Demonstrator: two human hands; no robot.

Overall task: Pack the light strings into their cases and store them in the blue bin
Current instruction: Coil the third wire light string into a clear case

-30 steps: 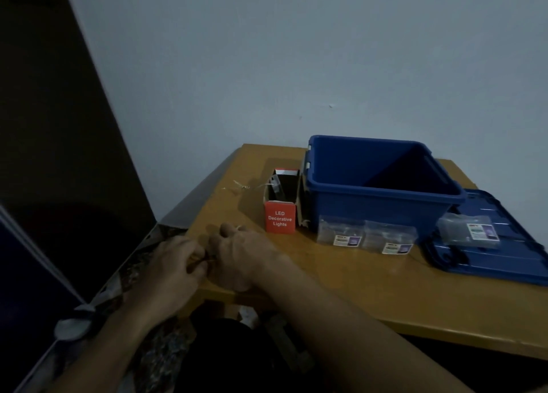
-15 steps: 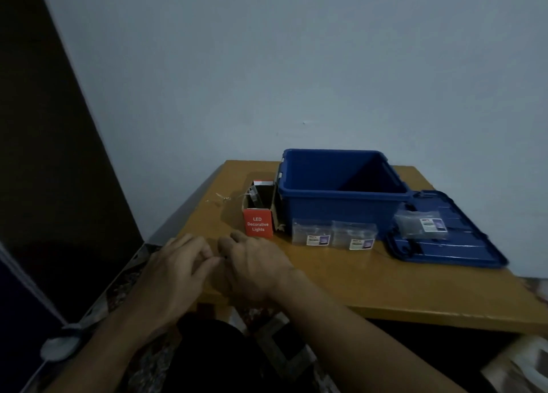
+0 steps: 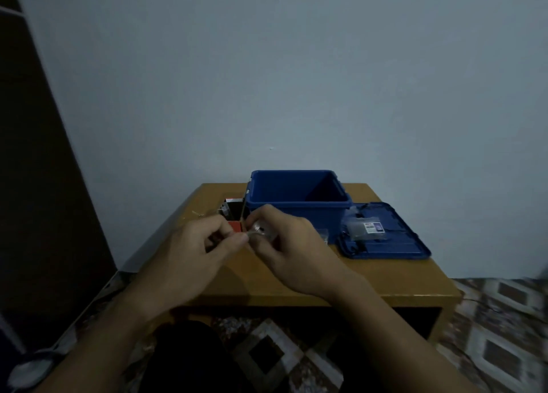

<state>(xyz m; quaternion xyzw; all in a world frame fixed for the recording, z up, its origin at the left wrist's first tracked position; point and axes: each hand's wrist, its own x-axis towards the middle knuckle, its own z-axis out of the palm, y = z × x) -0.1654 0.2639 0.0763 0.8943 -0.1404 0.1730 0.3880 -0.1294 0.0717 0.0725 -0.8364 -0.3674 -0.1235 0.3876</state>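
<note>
Wooden worktop (image 3: 385,277) by a pale wall carries the open blue bin (image 3: 299,211) at the far side; left hand (image 3: 192,253) and right hand (image 3: 290,250) pinch a clear light-string case (image 3: 261,232) together just near of it, fingers curled closed

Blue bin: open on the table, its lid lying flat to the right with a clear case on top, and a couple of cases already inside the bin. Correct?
One thing is off: the blue bin shows no cases inside in the head view; what shows of its inside looks empty. The rest holds: the lid lies flat to its right with a clear case on top.
</note>
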